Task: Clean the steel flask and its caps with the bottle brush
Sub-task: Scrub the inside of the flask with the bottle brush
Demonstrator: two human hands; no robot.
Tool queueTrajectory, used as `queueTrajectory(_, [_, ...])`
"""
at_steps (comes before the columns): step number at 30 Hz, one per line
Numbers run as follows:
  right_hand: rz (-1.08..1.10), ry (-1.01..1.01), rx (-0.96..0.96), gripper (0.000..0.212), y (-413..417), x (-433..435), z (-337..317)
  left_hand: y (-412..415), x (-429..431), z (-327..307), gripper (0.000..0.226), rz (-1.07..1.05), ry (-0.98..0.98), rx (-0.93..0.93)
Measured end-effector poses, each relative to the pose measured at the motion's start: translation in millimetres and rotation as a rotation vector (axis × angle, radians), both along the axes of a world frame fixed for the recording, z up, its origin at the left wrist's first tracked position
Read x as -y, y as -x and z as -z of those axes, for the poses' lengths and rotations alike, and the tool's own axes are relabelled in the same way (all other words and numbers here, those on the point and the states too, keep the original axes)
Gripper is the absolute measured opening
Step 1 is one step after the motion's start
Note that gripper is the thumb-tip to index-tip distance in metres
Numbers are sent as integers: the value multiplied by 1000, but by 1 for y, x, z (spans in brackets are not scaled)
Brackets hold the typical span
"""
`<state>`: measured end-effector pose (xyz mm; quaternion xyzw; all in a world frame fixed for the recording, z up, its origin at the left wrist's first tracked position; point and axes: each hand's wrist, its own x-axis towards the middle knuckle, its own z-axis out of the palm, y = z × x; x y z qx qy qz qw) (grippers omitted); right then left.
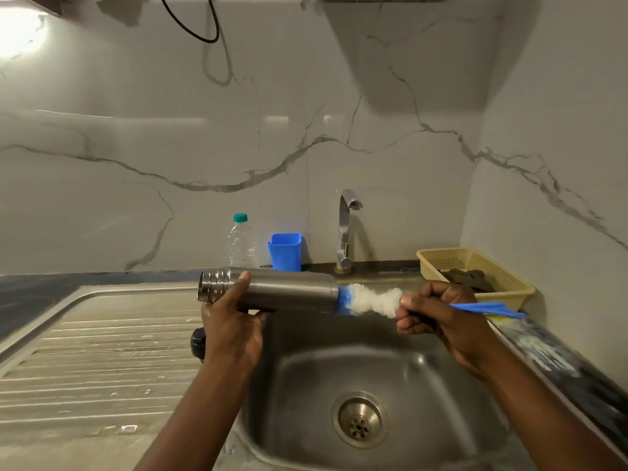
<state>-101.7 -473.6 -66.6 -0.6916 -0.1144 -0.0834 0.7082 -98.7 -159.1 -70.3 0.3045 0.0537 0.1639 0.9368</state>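
Head view: brush meets flask over sink

Left hand (234,321) curls fingers and thumb round the flask (289,292), held level at mid-frame above the sink (424,368), threaded mouth pointing left. Right hand (438,311) clenches the brush (370,300) handle, and the bristles touch the flask's right end. A dark cap (197,343) shows beside the left wrist.

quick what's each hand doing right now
left hand: closed, gripping the steel flask
right hand: closed, gripping the bottle brush by its handle
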Motion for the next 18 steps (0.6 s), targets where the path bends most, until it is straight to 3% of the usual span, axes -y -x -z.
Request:
queueTrajectory(9, [34,-84,27,13,4,9,-14,5,-10,-14,90,-123,20,13])
queueTrajectory(18, [245,-68,160,18,2,8,-46,10,3,-21,61,-137,-153,24])
